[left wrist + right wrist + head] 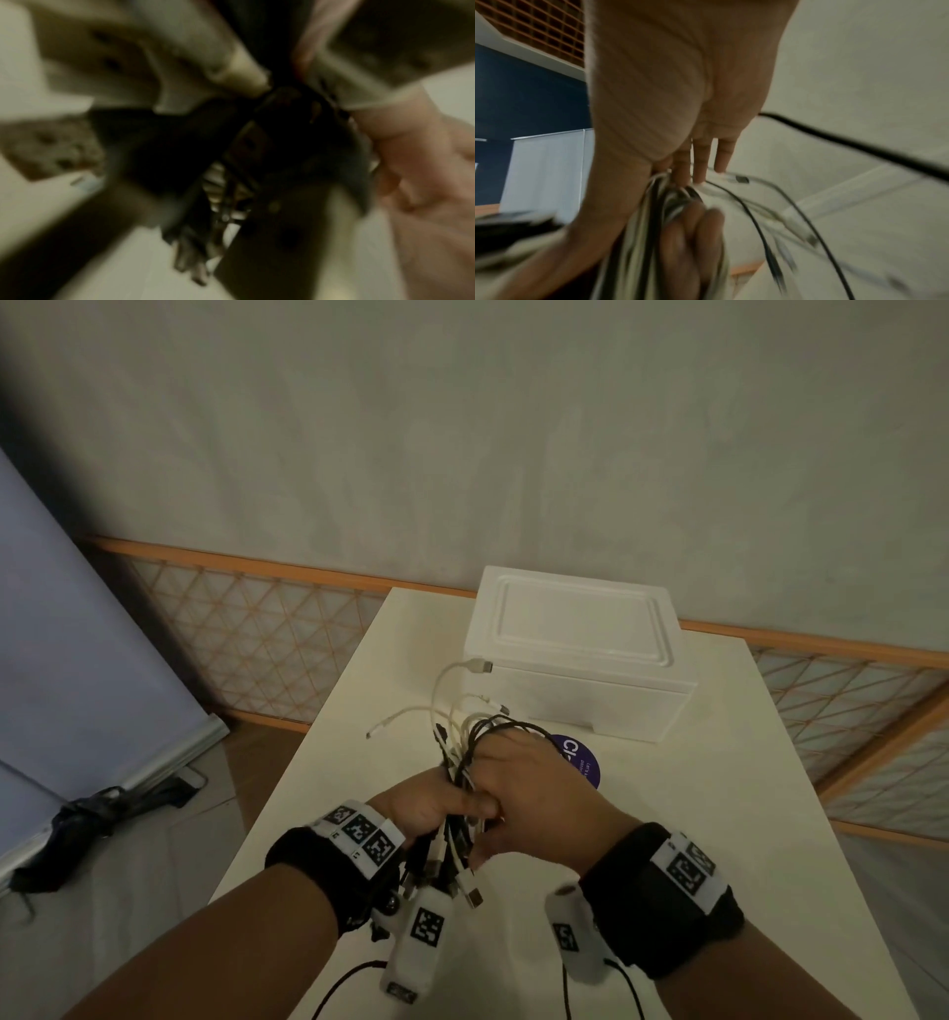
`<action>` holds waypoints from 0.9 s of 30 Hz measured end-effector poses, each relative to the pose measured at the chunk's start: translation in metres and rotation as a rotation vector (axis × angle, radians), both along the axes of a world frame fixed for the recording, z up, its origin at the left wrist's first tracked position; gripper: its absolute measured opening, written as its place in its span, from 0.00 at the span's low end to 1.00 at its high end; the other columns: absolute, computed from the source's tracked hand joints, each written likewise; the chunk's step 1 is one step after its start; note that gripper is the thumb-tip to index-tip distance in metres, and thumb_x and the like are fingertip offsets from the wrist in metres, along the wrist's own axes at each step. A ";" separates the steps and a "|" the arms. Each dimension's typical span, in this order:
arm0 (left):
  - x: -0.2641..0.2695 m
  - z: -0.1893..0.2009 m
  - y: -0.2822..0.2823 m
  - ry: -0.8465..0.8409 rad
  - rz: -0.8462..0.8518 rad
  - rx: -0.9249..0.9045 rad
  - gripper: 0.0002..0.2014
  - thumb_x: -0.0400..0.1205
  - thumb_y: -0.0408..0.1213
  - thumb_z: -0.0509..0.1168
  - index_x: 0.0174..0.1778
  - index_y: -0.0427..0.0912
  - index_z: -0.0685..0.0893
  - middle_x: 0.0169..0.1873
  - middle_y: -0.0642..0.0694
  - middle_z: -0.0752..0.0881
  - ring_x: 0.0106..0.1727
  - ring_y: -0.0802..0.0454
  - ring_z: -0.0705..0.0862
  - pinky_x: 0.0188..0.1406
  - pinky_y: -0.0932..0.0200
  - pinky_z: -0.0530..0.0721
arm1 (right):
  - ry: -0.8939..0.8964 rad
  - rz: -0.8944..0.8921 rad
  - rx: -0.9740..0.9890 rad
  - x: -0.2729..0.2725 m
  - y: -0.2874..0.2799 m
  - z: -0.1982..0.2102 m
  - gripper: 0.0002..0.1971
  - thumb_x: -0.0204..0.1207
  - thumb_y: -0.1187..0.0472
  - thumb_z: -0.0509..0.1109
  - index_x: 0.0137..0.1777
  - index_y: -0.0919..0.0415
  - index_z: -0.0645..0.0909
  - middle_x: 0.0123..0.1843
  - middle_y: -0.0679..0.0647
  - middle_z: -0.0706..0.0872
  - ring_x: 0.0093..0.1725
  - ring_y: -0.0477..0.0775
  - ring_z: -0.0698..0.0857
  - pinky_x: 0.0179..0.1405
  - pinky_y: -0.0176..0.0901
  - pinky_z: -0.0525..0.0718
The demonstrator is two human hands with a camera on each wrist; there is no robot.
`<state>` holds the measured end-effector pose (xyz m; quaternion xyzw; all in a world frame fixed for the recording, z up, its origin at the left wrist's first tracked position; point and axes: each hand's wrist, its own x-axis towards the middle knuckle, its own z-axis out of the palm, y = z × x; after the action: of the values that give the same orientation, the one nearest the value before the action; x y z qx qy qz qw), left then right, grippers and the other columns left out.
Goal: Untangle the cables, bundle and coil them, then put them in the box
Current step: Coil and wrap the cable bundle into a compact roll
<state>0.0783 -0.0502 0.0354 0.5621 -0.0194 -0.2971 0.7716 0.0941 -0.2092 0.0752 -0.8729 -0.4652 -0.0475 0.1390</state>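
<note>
both hands (426, 806) grip cables (459, 752) | purple disc (583, 760) reads "cl"

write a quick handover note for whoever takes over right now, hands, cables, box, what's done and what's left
Left hand: grips the cable bundle from the left.
Right hand: thumb pinches the same bundle; its fingers lie straight along it.
Cables: black and white, gathered in one bunch held over the table; loose plug ends stick out at both ends.
Box: white, lid on, at the table's far side.
Done: cables gathered.
Left: coil and secure the bundle, open the box, put it in.
</note>
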 end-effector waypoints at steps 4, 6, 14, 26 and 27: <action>-0.012 0.004 -0.010 -0.022 0.025 0.136 0.08 0.64 0.28 0.70 0.30 0.44 0.91 0.30 0.46 0.89 0.33 0.53 0.88 0.34 0.63 0.84 | 0.016 0.124 -0.194 0.010 0.003 0.020 0.23 0.49 0.38 0.82 0.33 0.56 0.85 0.35 0.50 0.78 0.39 0.51 0.75 0.39 0.44 0.74; -0.013 0.005 -0.012 -0.041 0.071 0.194 0.06 0.63 0.29 0.72 0.34 0.39 0.91 0.34 0.41 0.90 0.36 0.48 0.88 0.41 0.57 0.85 | 0.085 0.141 -0.224 0.015 -0.001 0.027 0.18 0.54 0.47 0.83 0.35 0.57 0.82 0.38 0.50 0.78 0.41 0.51 0.74 0.41 0.45 0.74; -0.003 0.010 -0.011 -0.159 0.148 0.406 0.11 0.62 0.33 0.71 0.34 0.28 0.86 0.36 0.32 0.87 0.40 0.42 0.86 0.50 0.46 0.84 | -0.285 0.131 0.046 0.021 -0.003 0.000 0.23 0.71 0.65 0.53 0.62 0.51 0.79 0.53 0.58 0.79 0.50 0.56 0.77 0.71 0.67 0.72; -0.013 0.024 -0.002 -0.172 -0.170 0.419 0.11 0.67 0.21 0.71 0.27 0.42 0.87 0.30 0.48 0.89 0.33 0.55 0.86 0.40 0.60 0.85 | -0.301 0.036 -0.033 0.060 -0.013 -0.001 0.02 0.64 0.60 0.72 0.33 0.54 0.82 0.33 0.48 0.81 0.34 0.54 0.77 0.26 0.42 0.77; -0.014 0.024 -0.002 -0.176 -0.178 0.397 0.08 0.65 0.24 0.72 0.28 0.43 0.88 0.30 0.47 0.89 0.34 0.53 0.86 0.41 0.59 0.85 | -0.301 -0.004 -0.037 0.063 -0.014 -0.002 0.06 0.64 0.58 0.75 0.30 0.53 0.81 0.32 0.46 0.81 0.34 0.54 0.77 0.28 0.41 0.76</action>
<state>0.0646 -0.0517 0.0599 0.7225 -0.0772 -0.3118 0.6122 0.1568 -0.2233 0.0736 -0.8592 -0.4801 -0.1696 0.0515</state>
